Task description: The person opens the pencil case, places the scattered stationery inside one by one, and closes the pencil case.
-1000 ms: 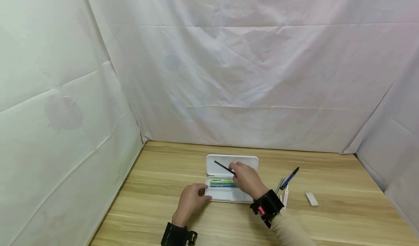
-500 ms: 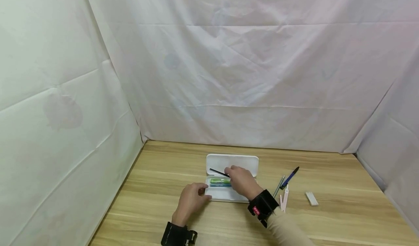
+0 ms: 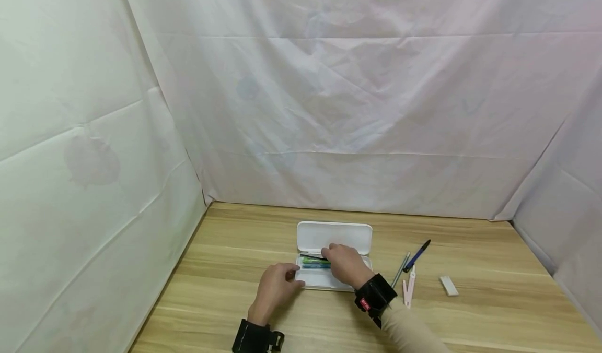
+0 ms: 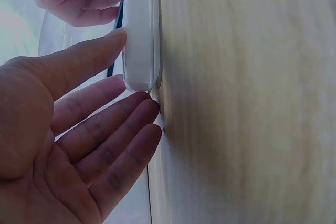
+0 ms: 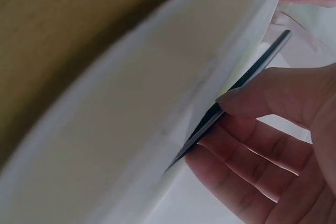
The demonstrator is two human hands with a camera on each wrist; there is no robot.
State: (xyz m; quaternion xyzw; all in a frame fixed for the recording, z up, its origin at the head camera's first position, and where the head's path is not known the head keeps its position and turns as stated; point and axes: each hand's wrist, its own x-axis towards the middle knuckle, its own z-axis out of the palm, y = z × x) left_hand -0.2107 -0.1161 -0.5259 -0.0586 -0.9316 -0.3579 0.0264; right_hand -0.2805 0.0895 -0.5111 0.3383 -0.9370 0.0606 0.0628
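Observation:
A white pencil case (image 3: 316,279) lies with its lid raised on the table. My left hand (image 3: 275,286) touches its left end, thumb at the front corner; in the left wrist view this hand (image 4: 79,135) has its fingers extended against the case wall (image 4: 139,35). My right hand (image 3: 347,265) is over the case, pinching a slim black pencil (image 3: 310,257) at the back of the tray. The right wrist view shows the pencil (image 5: 268,59) between thumb and fingers of the right hand (image 5: 283,135). Green and blue pens (image 3: 316,265) lie inside, partly hidden by the right hand.
Right of the case lie a grey-green pen (image 3: 401,269), a dark blue pen (image 3: 417,255), a pink compass-like tool (image 3: 409,289) and a white eraser (image 3: 449,285). White cloth (image 3: 338,107) hangs behind and at the sides of the wooden table (image 3: 244,233).
My right hand has lowered and moved slightly left, bringing the black pencil from above the open case down flatter along the back of the tray. The left hand has stayed in place.

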